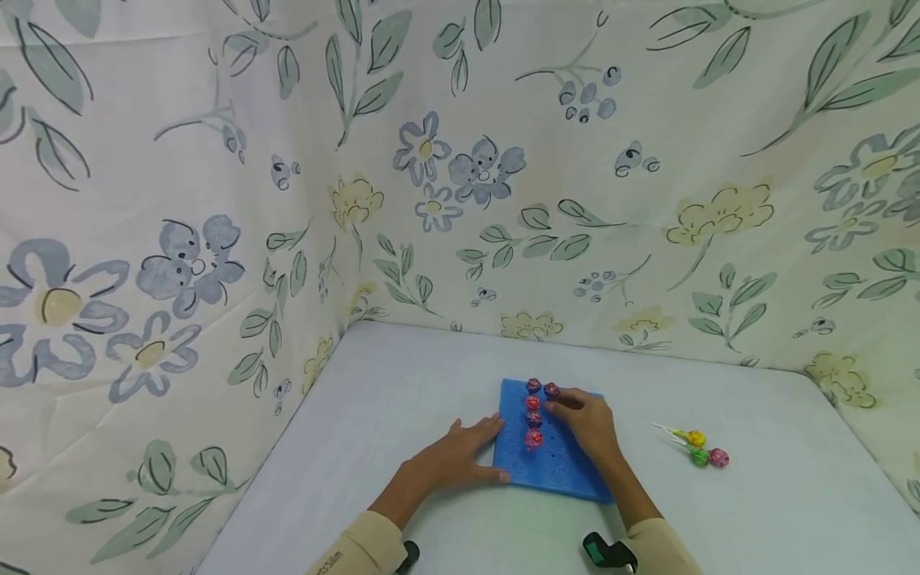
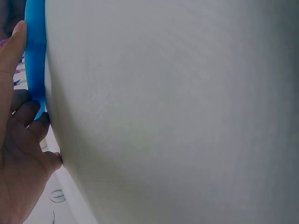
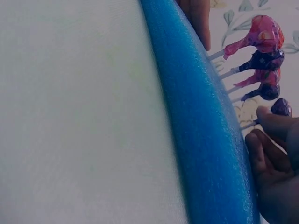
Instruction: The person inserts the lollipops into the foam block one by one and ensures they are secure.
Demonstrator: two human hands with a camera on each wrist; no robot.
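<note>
A blue foam board [image 1: 521,467] lies on the table with several wrapped lollipops [image 1: 533,419] standing in a row in it, red and dark purple ones. In the right wrist view their white sticks enter the foam, and the pink-red lollipop [image 3: 267,33] is nearest. My right hand [image 1: 592,427] pinches a dark purple lollipop [image 1: 551,389] beside the far end of the row; its stick reaches the foam surface in the right wrist view. My left hand [image 1: 460,455] rests along the board's left side, fingers spread, thumb by the near corner.
To the right of the board lie a yellow lollipop [image 1: 695,438], a green lollipop [image 1: 699,456] and a pink lollipop [image 1: 719,457]. The white table [image 1: 402,375] is bordered at the back and left by a floral cloth [image 1: 474,263].
</note>
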